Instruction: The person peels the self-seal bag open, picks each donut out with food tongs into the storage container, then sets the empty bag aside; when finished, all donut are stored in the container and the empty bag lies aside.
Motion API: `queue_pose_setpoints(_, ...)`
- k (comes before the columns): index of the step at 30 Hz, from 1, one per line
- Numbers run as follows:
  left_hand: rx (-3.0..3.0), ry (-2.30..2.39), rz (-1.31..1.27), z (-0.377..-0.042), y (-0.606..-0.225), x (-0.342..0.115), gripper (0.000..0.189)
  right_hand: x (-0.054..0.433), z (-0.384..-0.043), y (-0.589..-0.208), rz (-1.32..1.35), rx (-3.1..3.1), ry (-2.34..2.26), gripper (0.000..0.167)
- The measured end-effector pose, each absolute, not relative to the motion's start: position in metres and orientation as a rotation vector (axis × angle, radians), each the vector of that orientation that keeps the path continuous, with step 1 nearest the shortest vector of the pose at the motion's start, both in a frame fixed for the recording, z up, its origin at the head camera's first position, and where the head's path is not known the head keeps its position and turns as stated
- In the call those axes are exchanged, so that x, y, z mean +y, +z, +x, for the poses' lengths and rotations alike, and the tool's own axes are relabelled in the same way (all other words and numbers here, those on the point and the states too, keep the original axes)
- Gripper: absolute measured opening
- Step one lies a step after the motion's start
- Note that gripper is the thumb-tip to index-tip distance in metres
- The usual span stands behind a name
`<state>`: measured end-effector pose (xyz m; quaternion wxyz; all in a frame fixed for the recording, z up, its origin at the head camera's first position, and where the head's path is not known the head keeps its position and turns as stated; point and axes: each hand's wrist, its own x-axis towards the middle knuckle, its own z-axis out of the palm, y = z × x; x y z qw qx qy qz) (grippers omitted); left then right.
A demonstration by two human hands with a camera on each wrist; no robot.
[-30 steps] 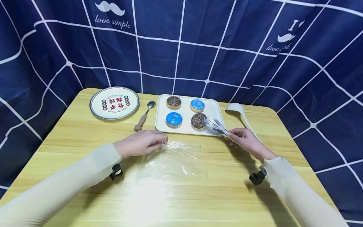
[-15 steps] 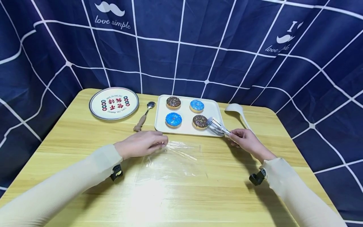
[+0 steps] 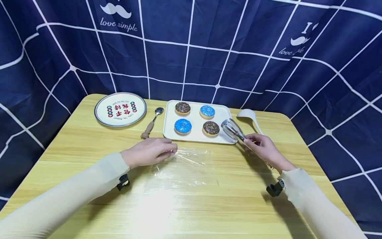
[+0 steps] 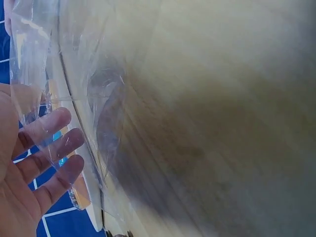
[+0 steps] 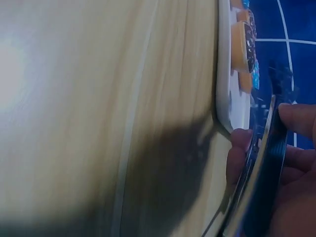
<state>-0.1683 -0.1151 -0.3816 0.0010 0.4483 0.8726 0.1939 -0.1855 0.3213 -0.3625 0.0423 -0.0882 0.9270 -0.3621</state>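
My left hand (image 3: 150, 151) pinches the edge of a clear plastic bag (image 3: 191, 167) between thumb and forefinger. In the left wrist view the bag (image 4: 106, 94) hangs down over the table, the other fingers (image 4: 69, 170) spread behind it. My right hand (image 3: 265, 149) grips metal tongs (image 3: 234, 129), their slotted ends over the right side of the white tray (image 3: 195, 136). Nothing is between the tongs' ends. On the tray lie a chocolate donut (image 3: 211, 128) closest to the tongs, another chocolate donut (image 3: 182, 108), a blue donut (image 3: 183, 126) and a lighter blue donut (image 3: 207, 111).
A round printed plate (image 3: 120, 121) sits at the back left. Between plate and tray lies a spoon (image 3: 150, 125) with a brown handle. A white ladle (image 3: 249, 115) rests right of the tray, behind my right hand. A dark blue curtain (image 3: 167, 59) surrounds the wooden table (image 3: 226, 209).
The tongs have moved right, away from the front chocolate donut, which has shifted slightly right on the tray. My left hand stays in place with the bag.
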Motion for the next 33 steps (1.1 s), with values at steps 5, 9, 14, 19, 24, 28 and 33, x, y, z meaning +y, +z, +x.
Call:
queue_pose_setpoints(5, 2.780, 0.564, 1.420, -0.166, -0.381, -0.116, 0.006, 0.327, -0.179, -0.363, -0.283, 2.918, -1.029, 0.040)
queue_pose_setpoints(9, 2.856, 0.507, 1.411, -0.158, -0.378, -0.115, 0.006, 0.328, -0.173, -0.363, -0.301, 2.994, -0.898, 0.041)
queue_pose_setpoints(14, 2.892, 0.461, 1.352, -0.146, -0.377, -0.111, 0.031, 0.326, -0.166, -0.360, -0.357, 3.112, -0.748, 0.033)
queue_pose_setpoints(19, 2.851, 0.379, 1.327, -0.135, -0.381, -0.109, 0.051, 0.325, -0.164, -0.357, -0.322, 3.124, -0.602, 0.037)
queue_pose_setpoints(24, 2.796, 0.277, 1.284, -0.131, -0.389, -0.108, 0.059, 0.328, -0.165, -0.361, -0.280, 3.119, -0.549, 0.034)
queue_pose_setpoints(28, 2.755, 0.244, 1.271, -0.129, -0.394, -0.109, 0.061, 0.328, -0.164, -0.365, -0.241, 3.116, -0.532, 0.029)
queue_pose_setpoints(33, 2.708, 0.265, 1.270, -0.126, -0.399, -0.112, 0.062, 0.329, -0.163, -0.371, -0.226, 3.103, -0.537, 0.027)
